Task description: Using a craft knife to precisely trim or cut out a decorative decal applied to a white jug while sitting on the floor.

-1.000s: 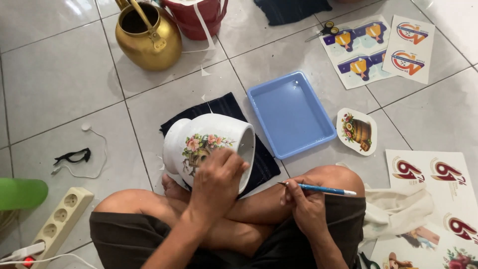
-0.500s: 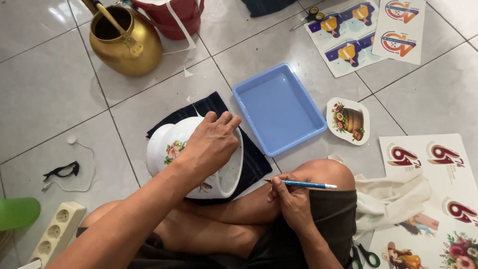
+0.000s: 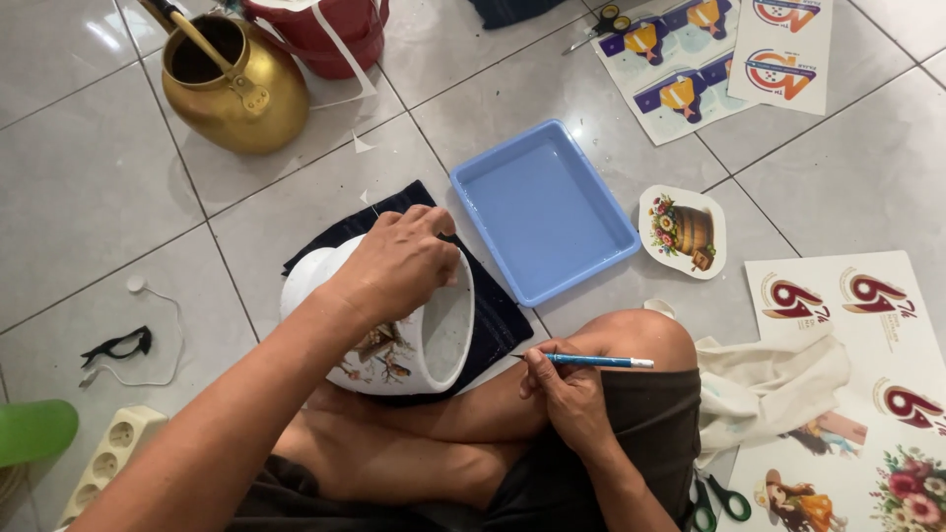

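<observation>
A white enamel pot [image 3: 434, 340] with flower and bird pictures lies on its side on a dark blue cloth [image 3: 493, 315] in front of my crossed legs. My left hand [image 3: 399, 261] rests on top of the pot and grips its rim, with the fingers curled over the edge. My right hand [image 3: 567, 389] sits by my right knee and holds a thin blue craft knife [image 3: 596, 362], its tip pointing left toward the pot's opening.
A shallow light blue tray [image 3: 542, 212] with water lies beyond the cloth. A cut-out flower-basket picture [image 3: 682, 230] and printed sheets [image 3: 857, 315] lie to the right. A brass kettle [image 3: 236, 84], red bucket [image 3: 320, 30], power strip [image 3: 108, 458], green scissors [image 3: 714, 498] and white cloth [image 3: 769, 389] surround me.
My left hand has turned the pot on the cloth; its opening now faces right toward the knife. My right hand keeps the knife by my knee. The view has shifted.
</observation>
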